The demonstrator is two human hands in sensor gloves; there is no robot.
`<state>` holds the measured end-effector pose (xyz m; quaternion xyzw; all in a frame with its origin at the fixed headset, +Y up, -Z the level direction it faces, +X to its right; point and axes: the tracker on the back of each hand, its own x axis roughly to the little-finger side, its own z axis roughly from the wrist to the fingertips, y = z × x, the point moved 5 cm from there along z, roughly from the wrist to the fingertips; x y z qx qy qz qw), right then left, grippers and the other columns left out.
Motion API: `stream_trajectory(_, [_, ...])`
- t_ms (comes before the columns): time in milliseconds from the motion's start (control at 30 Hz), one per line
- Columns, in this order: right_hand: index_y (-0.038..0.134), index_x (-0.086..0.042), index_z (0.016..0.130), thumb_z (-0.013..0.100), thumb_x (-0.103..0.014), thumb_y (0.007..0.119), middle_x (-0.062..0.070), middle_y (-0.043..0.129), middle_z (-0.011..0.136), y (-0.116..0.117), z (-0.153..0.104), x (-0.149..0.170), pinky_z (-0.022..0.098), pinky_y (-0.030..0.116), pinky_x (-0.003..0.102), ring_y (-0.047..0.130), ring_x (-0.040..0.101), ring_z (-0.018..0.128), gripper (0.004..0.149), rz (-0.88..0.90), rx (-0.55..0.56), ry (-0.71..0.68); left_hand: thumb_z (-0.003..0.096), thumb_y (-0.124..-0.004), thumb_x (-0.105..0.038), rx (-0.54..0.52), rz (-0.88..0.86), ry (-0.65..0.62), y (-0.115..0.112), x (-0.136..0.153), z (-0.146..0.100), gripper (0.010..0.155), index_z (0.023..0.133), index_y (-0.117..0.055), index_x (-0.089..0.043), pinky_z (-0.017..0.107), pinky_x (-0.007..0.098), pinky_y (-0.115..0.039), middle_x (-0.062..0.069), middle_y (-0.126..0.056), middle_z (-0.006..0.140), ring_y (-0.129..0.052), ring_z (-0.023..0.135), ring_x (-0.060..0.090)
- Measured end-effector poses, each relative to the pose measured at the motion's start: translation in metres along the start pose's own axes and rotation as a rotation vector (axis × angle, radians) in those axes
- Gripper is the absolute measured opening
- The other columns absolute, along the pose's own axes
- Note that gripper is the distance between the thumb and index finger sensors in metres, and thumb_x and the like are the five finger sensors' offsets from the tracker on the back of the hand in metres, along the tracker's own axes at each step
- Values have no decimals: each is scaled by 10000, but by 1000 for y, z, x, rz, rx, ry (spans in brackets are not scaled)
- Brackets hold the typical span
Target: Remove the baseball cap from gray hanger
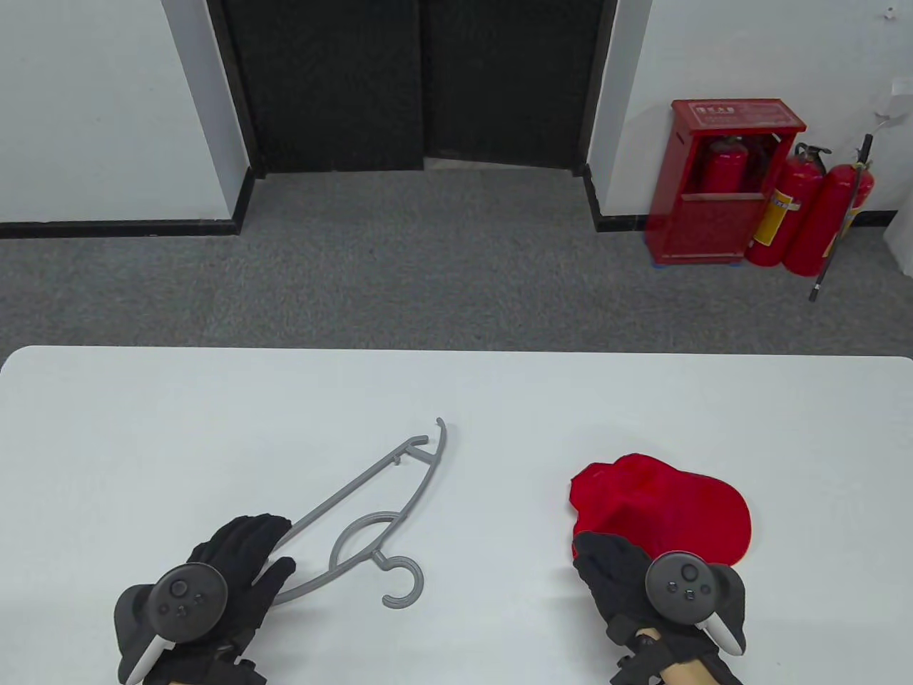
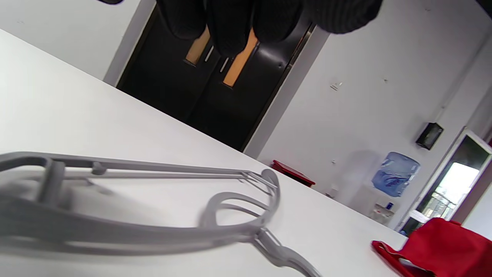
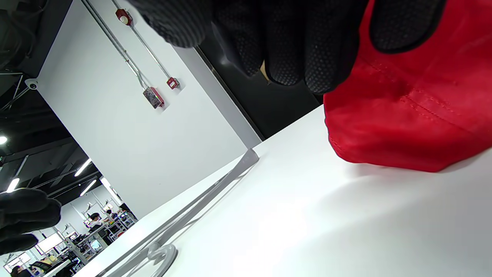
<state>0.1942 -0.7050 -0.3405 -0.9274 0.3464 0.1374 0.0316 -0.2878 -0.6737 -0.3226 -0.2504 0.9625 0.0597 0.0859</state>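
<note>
The gray hanger (image 1: 356,485) lies flat on the white table (image 1: 214,414) at the left, with its hook pointing toward the near edge. The red baseball cap (image 1: 670,506) lies apart from it on the right. My left hand (image 1: 285,546) lies over the hanger's near-left end. In the left wrist view its fingers (image 2: 230,23) hang loose above the hanger (image 2: 153,231). My right hand (image 1: 606,556) grips the cap's near edge. In the right wrist view the fingers (image 3: 288,46) and thumb pinch the red cloth (image 3: 415,115), and the cap rests on the table.
A bare strip of table about a hand's width or two separates hanger and cap. Beyond the table's far edge are grey carpet, a black double door (image 1: 421,78), and a red extinguisher cabinet (image 1: 720,185) with extinguishers at the back right.
</note>
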Motion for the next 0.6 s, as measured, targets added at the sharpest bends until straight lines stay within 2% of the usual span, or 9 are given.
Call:
stream_trajectory(167, [750, -126, 1009, 579, -404, 685, 240, 788, 1012, -2, -1, -3, 596, 659, 715, 830, 458, 839, 516, -3, 18, -21, 554, -719, -529, 23, 6, -13, -3, -3, 0, 596, 1122, -655, -361, 763, 739, -462, 21, -697, 1222, -642, 1171, 388])
stream_trajectory(400, [608, -132, 1088, 582, -422, 664, 250, 673, 1093, -7, -4, -18, 612, 625, 736, 728, 496, 929, 586, -18, 69, -94, 556, -716, -524, 34, 5, -20, -4, -4, -1, 591, 1119, -662, -354, 762, 743, -457, 25, -698, 1221, -641, 1168, 399])
stream_trajectory(600, [615, -127, 1085, 582, -424, 662, 251, 679, 1091, -6, -5, -21, 608, 630, 736, 740, 492, 923, 586, -4, 63, -111, 556, -715, -522, 53, 6, -20, -7, -5, 0, 592, 1121, -660, -349, 759, 749, -452, 33, -703, 1217, -637, 1167, 408])
